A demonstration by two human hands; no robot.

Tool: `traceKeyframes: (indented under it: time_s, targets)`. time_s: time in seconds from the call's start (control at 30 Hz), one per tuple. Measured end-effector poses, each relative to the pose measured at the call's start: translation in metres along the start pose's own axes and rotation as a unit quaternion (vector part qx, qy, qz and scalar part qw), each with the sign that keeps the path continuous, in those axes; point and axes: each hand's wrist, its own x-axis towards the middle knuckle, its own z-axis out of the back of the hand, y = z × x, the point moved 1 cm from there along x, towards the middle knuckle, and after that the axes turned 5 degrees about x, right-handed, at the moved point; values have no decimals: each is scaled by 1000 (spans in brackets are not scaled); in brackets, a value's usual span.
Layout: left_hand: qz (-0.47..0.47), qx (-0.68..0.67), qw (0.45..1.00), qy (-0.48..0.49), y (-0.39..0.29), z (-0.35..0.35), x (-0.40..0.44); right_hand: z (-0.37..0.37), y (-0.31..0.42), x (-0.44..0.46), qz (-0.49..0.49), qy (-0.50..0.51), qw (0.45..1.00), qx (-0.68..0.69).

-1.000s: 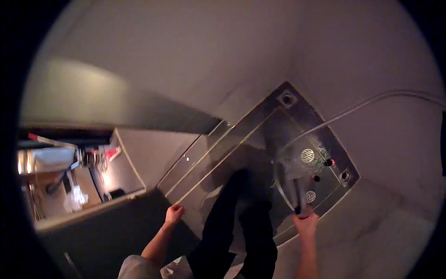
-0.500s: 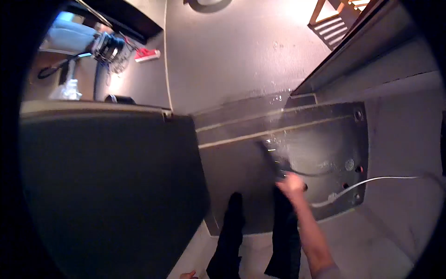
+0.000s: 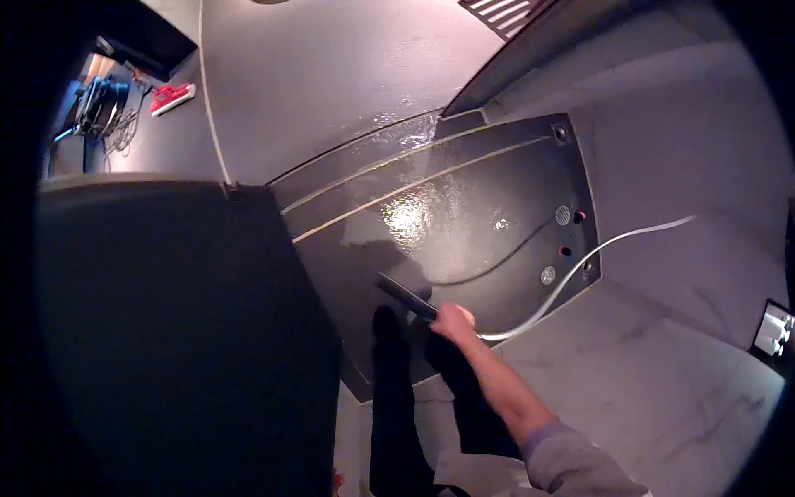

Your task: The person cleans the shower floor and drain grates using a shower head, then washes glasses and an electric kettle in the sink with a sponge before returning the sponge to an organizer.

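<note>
My right hand (image 3: 454, 321) grips the handle of a dark handheld shower head (image 3: 406, 294), which points toward the left above the grey bathtub-like basin (image 3: 331, 265). From below that hand a silver hose (image 3: 613, 240) curves right to the marble-patterned wall. Wet, shiny patches cover the basin bottom, and a dark curved line, looking like the hose's shadow, crosses it. At the bottom edge, a small reddish part of what seems to be my left hand (image 3: 338, 480) shows; its fingers cannot be made out.
Two round grates, one a drain cover (image 3: 563, 215), sit at the basin's right end. A big dark panel (image 3: 182, 331) stands at left. Beyond the rim are wet floor (image 3: 331, 66), a red-and-white brush head (image 3: 172, 98) and tangled cables (image 3: 122, 132). A wall fixture (image 3: 774, 330) is at right.
The shower head has swung left and closer to my feet, held in my right hand. Water drops flying over the far rim no longer show. The view has shifted right.
</note>
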Motion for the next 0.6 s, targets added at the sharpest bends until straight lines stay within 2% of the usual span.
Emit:
traceKeyframes:
  time_s: [0.03,0.1,0.13,0.2,0.23,0.27,0.3,0.33,0.37,0.43,0.47,0.53,0.57,0.6]
  targets:
    - [-3,8,1000,-2,-2,-1,0,-8,-40,-8,-15,1,1000,-5]
    - [-7,27,1000,-9,-8,-6,-4,5,-81,-17,-147,9,987,-72]
    - [-8,42,999,-11,-11,-10,-6,15,-98,-19,-155,37,987,-26]
    - [-14,83,996,-11,-21,-17,-11,40,-88,-22,-84,32,995,39]
    - [-20,109,994,-10,-29,-22,-11,33,-84,-21,18,-99,990,103]
    - [-30,132,991,-11,-40,-26,-14,17,-78,-10,83,-191,976,63]
    - [-44,153,987,-15,-52,-29,-15,40,-56,-7,45,-85,990,107]
    - [-58,171,983,-21,-65,-33,-17,43,-52,-10,88,-144,974,153]
    - [-73,191,979,-24,-79,-36,-21,39,-54,-13,80,-148,969,183]
    - [-108,232,966,-31,-116,-43,-30,41,-92,-33,37,-90,962,255]
    - [-128,249,959,-33,-135,-48,-33,33,-126,-54,-34,-109,948,297]
    - [-176,271,946,-28,-188,-70,-42,26,-213,-95,-85,-94,948,291]
    - [-206,280,937,-21,-217,-88,-49,11,-258,-110,-105,-185,943,257]
    - [-239,280,930,-6,-247,-99,-52,31,-285,-128,-155,-185,926,291]
